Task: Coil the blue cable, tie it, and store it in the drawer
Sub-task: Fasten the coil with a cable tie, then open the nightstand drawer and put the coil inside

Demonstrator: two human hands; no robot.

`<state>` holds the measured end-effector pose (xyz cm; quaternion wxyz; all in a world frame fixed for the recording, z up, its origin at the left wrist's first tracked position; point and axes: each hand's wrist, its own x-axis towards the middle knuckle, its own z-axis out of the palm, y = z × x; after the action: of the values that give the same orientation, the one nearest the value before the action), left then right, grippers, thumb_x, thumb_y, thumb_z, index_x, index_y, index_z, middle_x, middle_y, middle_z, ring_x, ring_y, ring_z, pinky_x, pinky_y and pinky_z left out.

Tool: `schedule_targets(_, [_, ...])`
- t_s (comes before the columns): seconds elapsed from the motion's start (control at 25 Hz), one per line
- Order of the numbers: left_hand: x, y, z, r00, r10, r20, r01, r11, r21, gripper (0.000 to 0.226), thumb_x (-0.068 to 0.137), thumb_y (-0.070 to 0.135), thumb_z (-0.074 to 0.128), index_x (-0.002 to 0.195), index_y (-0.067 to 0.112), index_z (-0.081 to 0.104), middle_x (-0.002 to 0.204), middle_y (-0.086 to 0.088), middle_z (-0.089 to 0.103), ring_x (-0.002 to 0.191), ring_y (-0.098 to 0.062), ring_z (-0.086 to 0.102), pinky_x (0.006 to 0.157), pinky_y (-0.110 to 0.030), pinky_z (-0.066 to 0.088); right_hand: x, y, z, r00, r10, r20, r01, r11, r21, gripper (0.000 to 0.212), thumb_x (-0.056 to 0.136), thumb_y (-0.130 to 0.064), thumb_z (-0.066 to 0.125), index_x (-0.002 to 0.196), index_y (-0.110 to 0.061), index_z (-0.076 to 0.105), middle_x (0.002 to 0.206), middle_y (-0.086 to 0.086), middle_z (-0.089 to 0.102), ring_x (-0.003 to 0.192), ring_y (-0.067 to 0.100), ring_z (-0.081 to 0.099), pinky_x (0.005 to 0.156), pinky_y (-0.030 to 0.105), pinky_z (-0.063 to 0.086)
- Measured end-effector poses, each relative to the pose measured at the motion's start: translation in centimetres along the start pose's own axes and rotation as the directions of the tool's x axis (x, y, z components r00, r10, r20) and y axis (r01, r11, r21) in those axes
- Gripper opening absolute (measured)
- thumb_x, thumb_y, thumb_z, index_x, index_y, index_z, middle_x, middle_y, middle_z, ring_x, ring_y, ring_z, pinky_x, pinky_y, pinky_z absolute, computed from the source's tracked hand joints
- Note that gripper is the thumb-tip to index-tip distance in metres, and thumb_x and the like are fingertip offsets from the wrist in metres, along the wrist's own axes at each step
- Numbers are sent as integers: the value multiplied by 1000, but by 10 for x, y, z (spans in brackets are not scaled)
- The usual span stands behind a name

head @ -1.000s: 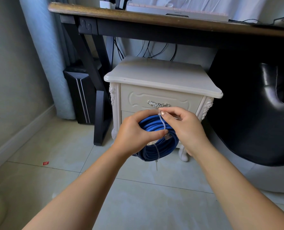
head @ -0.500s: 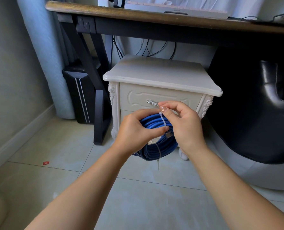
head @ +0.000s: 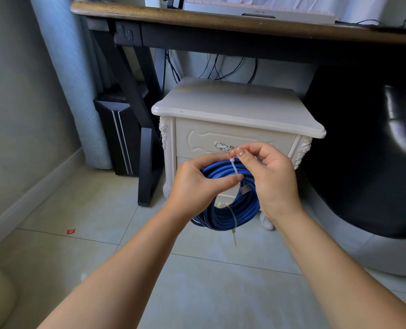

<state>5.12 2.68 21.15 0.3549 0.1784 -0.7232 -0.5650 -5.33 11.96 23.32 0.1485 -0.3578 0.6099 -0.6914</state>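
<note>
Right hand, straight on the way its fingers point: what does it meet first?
Most likely the top drawer front of the nightstand, beside its silver handle, just beyond the zip tie it pinches; depth is unclear.

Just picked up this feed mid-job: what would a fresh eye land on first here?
The blue cable coil at centre frame stands out first, gripped by the left hand while the right hand pinches a white zip tie looped over its top. A second tie circles the coil's lower part, with its tail hanging down. Just behind stands the white nightstand, its top drawer shut.
</note>
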Motion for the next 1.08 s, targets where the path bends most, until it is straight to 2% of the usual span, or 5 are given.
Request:
schedule_targets(0.28, [21,-32,-14,932,-291,-218,269,955,-123,39,67,33,88,103,30,74,92,5,75,84,-15,72,80,-33,57,45,53,-19,991,131,-16,-131,963,-235,30,103,-22,44,131,-23,56,133,-6,58,118,0,50,77,-7,34])
schedule_targets(0.48, [41,-44,-30,866,-411,-285,294,879,-374,34,77,22,82,109,23,72,90,-6,76,80,-24,73,71,-32,54,103,120,-29,982,172,81,-67,714,-697,44,101,-11,42,144,-17,42,153,6,36,140,23,34,110,25,24])
schedule_targets(0.72, [56,-51,-41,849,-466,-250,315,825,-468,29,80,20,79,108,21,73,95,-11,75,81,-26,72,71,-34,51,154,130,-6,959,214,188,107,342,-934,59,96,-24,50,151,-21,27,156,1,30,139,31,27,110,43,30])
schedule_targets(0.88, [58,-50,-46,854,-464,-236,297,807,-511,26,81,20,78,106,21,73,95,-9,75,81,-27,72,74,-34,52,158,130,-1,955,249,159,81,297,-952,44,94,-27,50,138,-20,49,146,4,46,133,31,36,107,42,34])
schedule_targets(1.08, [52,-36,-48,878,-440,-188,274,784,-558,27,82,23,74,108,17,73,94,-9,73,81,-27,70,69,-31,50,117,98,-2,928,222,297,234,271,-934,23,91,-14,42,80,-22,60,101,-1,68,96,27,56,81,33,39])
